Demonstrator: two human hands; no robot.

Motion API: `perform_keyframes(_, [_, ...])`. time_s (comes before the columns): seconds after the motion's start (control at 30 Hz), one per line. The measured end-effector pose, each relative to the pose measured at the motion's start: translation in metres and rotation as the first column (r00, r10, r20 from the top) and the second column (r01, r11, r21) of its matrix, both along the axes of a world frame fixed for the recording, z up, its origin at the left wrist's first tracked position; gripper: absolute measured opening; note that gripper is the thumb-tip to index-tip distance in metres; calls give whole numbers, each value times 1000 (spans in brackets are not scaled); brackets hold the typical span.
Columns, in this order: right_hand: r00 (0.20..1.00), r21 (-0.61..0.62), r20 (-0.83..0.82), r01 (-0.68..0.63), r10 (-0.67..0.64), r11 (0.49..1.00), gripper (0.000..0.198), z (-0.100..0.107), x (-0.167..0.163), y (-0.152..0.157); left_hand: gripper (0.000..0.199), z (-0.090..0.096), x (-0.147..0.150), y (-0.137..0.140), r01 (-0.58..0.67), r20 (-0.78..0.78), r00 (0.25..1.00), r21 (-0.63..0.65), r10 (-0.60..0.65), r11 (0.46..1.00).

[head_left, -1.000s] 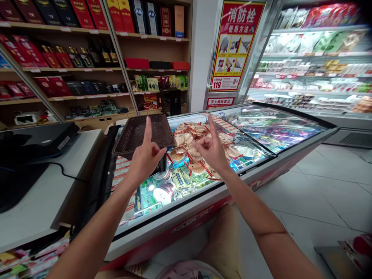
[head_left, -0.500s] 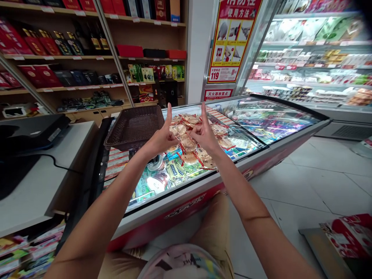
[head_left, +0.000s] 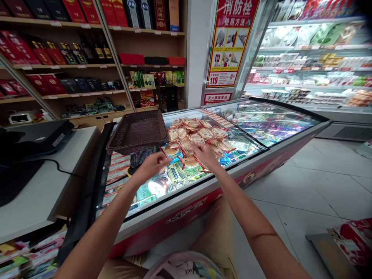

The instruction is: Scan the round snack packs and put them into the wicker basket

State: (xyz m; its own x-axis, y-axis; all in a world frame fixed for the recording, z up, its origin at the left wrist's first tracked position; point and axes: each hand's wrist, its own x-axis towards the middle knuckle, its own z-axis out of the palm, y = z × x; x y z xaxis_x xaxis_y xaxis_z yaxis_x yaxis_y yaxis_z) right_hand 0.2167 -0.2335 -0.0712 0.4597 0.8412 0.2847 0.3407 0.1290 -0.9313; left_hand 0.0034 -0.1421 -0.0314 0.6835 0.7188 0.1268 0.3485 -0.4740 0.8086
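Observation:
Flat round pastries in clear, red-edged packets [head_left: 205, 133] lie heaped on the glass lid of a chest freezer [head_left: 180, 199]. At the left front of the heap is my left hand [head_left: 153, 166], its fingers bent and drawn together beside a packet's red edge. My right hand [head_left: 205, 154] hovers over or touches the front packets, with fingers curled and thumb close to them. Whether either hand grips a packet I cannot make out. Behind my left hand stands a dark brown woven basket [head_left: 139, 131], with a dark object [head_left: 141, 158] below its front rim.
A white counter [head_left: 72, 166] with black equipment adjoins the freezer on the left. Shelves of boxes and bottles [head_left: 69, 66] line the back wall. On the right are a lit refrigerated display [head_left: 308, 62] and a red carton [head_left: 353, 236] on the floor.
Both raised index fingers have come down and bent in. My left hand has moved down and slightly left, my right hand down toward the packets. The view has tilted up slightly.

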Motion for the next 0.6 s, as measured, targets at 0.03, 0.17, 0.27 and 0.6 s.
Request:
perform_keyframes(0.03, [999, 23, -17, 27, -27, 999, 64, 10, -3, 2, 58, 7, 1, 2, -52, 58, 997, -7, 52, 999])
perform_keyframes(0.17, [997, 99, -74, -17, 25, 995, 69, 68, -23, 21, 61, 56, 12, 10, -181, 353, 909, -150, 223, 972])
perform_keyframes(0.27, [992, 137, -73, -97, 107, 986, 70, 104, -37, 45, 64, 92, 17, 16, -156, 455, 860, -195, 230, 968])
perform_keyframes(0.6, [942, 80, -154, -290, 299, 954, 77, 86, -38, 129, 68, 72, -10, 87, -183, 249, 922, -398, 298, 899])
